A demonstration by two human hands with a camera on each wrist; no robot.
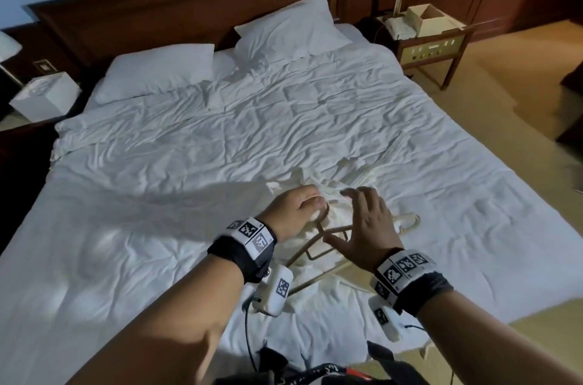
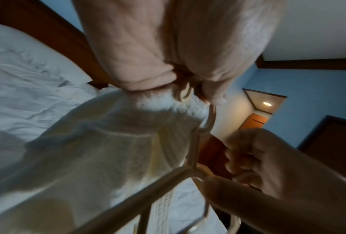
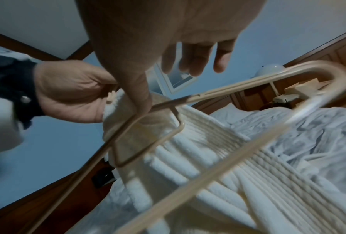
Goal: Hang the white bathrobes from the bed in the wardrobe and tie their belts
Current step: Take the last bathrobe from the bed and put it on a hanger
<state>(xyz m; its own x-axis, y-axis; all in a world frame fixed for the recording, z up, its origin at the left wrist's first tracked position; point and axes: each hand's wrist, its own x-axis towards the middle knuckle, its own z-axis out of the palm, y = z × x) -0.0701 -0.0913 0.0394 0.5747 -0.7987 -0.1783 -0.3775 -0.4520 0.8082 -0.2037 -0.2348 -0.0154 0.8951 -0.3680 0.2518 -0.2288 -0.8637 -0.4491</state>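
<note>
One cream bathrobe [image 1: 318, 205] lies bunched on the rumpled white bed [image 1: 157, 164] near its foot, with a beige hanger [image 1: 318, 246] on it. From the head view, the left hand [image 1: 296, 211] grips the robe's fabric and the hanger's top, while the right hand [image 1: 369, 227] hovers above with fingers spread.

The left wrist view shows fluffy terry cloth pinched together with the hanger's neck.

The right wrist view shows ribbed, thick folds under the hanger's bars; the right hand is wide, holding nothing.

We see a cream ribbed bathrobe [image 1: 318, 220], beige hanger [image 1: 318, 250], white sheets [image 1: 157, 195], and black-and-white checkered wristbands [image 1: 252, 236].
</note>
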